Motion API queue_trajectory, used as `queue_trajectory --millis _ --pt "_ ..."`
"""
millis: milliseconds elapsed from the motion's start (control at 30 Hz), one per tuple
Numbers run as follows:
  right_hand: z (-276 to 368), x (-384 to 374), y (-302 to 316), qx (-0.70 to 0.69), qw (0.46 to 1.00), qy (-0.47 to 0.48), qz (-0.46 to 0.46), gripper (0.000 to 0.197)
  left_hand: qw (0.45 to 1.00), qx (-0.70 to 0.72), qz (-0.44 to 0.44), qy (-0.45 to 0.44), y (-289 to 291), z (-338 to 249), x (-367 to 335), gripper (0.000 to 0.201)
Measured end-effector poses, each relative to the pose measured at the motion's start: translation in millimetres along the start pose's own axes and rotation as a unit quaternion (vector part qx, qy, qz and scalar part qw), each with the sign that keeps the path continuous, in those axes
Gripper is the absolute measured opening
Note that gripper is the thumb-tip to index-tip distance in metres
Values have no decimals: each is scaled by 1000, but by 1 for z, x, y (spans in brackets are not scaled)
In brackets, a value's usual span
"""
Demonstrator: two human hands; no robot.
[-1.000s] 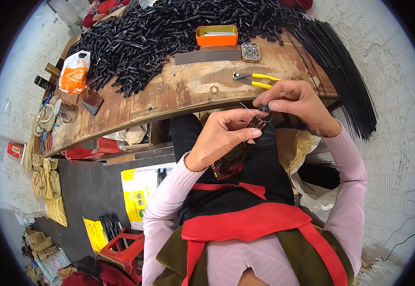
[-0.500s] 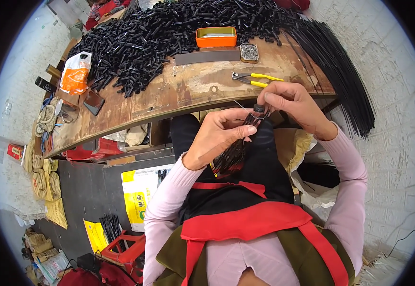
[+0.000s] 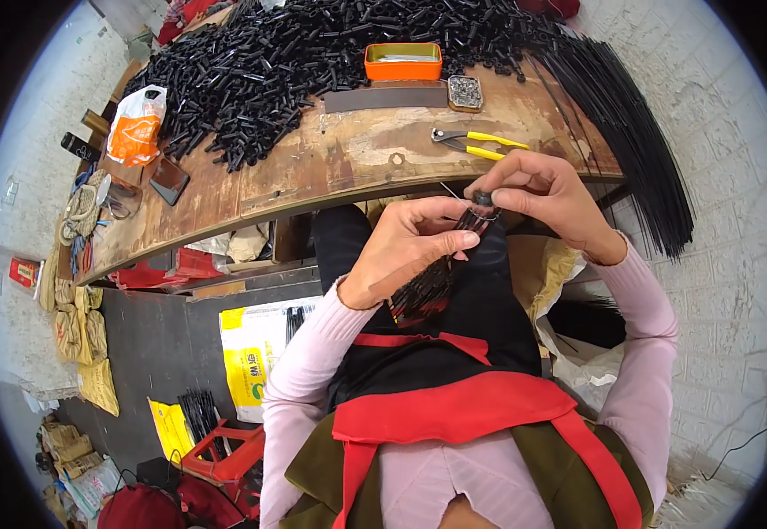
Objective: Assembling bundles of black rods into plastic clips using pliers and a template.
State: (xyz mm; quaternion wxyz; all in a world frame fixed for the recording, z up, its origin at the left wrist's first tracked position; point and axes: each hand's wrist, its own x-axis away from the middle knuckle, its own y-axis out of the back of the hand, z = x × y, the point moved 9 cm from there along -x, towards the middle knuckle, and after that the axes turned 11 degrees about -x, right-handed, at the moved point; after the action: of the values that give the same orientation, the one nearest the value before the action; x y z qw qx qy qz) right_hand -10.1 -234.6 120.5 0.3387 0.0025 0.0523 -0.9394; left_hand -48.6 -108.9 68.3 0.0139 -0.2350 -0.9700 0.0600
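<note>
Over my lap, my left hand (image 3: 401,256) pinches a bundle of thin black strands (image 3: 425,291) between thumb and fingers. The strands hang down below the hand toward my dark trousers. A short black cylindrical cap (image 3: 483,199) sits at the bundle's upper end, with a thin pale wire visible around the strands just under it. My right hand (image 3: 547,198) has its thumb and forefinger closed on either side of this cap. A thin straight metal piece (image 3: 450,190) sticks up beside the left fingertips; where it ends is hidden.
Across the wooden bench (image 3: 357,145) lie yellow-handled pliers (image 3: 476,141), an orange tin (image 3: 404,70), a small box of metal bits (image 3: 465,93) and a grey strip (image 3: 385,98). Behind them spreads a heap of black tubes (image 3: 260,79). Long black rods (image 3: 639,141) overhang the right end.
My right hand has shifted slightly, and its thumb and forefinger now straddle the cap instead of pinching beside it. The left hand keeps its hold. The view has tilted a little.
</note>
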Motion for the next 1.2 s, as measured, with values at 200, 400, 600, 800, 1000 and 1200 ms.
queue_trajectory --millis 200,400,600,800,1000,1200 --pt "-2 -3 -2 4 1000 -9 10 10 1000 3 1 -5 2 2 1 29" --pt "-4 -2 1 11 1000 14 -16 9 1000 -8 7 3 0 2 -1 33" --pt "-7 -6 3 33 998 3 -50 10 1000 -7 -15 24 6 6 1 34" --pt "-7 -5 4 44 997 11 -68 12 999 4 -36 34 11 6 -1 31" --pt "-6 -3 4 36 995 18 -96 14 997 12 -56 47 10 5 -2 25" --pt "-6 2 5 28 994 62 -89 14 996 15 -91 -13 7 2 -1 22"
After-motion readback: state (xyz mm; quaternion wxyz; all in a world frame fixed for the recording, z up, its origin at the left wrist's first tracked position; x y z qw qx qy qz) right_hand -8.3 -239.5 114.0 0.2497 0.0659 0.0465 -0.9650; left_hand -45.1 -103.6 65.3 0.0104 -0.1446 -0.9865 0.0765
